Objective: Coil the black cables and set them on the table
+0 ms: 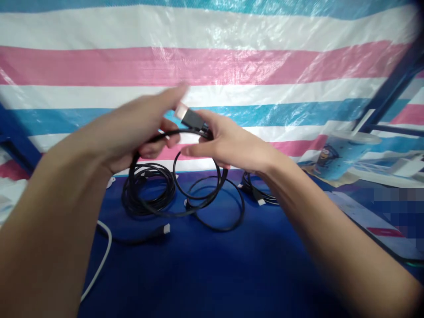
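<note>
Both my hands are raised over a blue cloth surface. My left hand is closed around loops of a black cable that hang down onto the cloth. My right hand pinches the same cable just behind its black plug, whose silver tip points up and left between the two hands. The left hand's fingertips are blurred by motion.
More coiled black cables lie behind my right wrist, and a loose black cable end and a white cable lie at the left. A blue printed cup stands at the right. A striped tarpaulin hangs behind.
</note>
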`<state>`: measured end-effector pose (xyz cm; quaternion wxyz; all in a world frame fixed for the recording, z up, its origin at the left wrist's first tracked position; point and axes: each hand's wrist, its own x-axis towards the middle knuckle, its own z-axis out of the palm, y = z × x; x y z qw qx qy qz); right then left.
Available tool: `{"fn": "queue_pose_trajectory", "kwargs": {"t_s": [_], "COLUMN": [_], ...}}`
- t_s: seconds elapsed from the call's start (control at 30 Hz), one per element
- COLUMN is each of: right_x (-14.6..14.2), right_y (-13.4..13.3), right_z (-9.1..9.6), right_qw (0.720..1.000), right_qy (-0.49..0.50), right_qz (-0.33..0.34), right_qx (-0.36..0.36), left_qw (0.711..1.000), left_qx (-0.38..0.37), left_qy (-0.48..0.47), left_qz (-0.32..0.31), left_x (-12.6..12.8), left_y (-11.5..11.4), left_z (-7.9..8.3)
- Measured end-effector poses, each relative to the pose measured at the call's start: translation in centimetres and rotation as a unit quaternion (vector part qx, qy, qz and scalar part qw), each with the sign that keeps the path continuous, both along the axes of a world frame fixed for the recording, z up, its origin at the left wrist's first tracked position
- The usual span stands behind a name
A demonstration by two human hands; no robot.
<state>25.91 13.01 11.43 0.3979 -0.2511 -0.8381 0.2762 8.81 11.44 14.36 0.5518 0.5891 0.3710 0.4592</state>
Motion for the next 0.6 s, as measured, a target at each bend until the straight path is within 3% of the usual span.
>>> {"fn": "queue_pose_trajectory", "kwargs": {"t_s": [0.1,0.17,0.23,0.33,0.43,0.5,0.6], "right_x": [0.0,0.0,0.1,0.5,1.0,1.5,2.2], "right_y": [-0.3,-0.5,-0.4,0.2,1.0,1.4,1.3], "right_z": [0.2,0.4,0.4,0.3,0.2,0.4,1.0], "right_qw": [0.997,0.998,0.997,0.980,0.970,0.979,0.988], "right_qy": [-0.032,0.002,0.055,0.139,0.171,0.159,0.069], "right_qz": [-0.018,-0.051,-0.035,0.050,0.046,-0.028,-0.135], "right_qx": [0.074,0.046,-0.030,-0.136,-0.167,-0.127,-0.012], "left_qw": [0.979,0.966,0.966,0.957,0.944,0.960,0.974], "left_qx": [0.109,0.180,0.217,0.241,0.236,0.220,0.180], "left_qy": [0.174,0.185,0.126,-0.042,-0.109,-0.046,0.132], "left_qz": [-0.020,0.009,0.060,0.156,0.202,0.168,0.039], "left_x": [1.1,1.3,1.2,0.5,-0.3,-0.9,-1.1], "left_y": [-0.2,-0.4,-0.5,-0.5,-0.4,-0.3,-0.4], "left_z": [-0.5,-0.3,0.2,1.0,1.2,1.1,0.6]}}
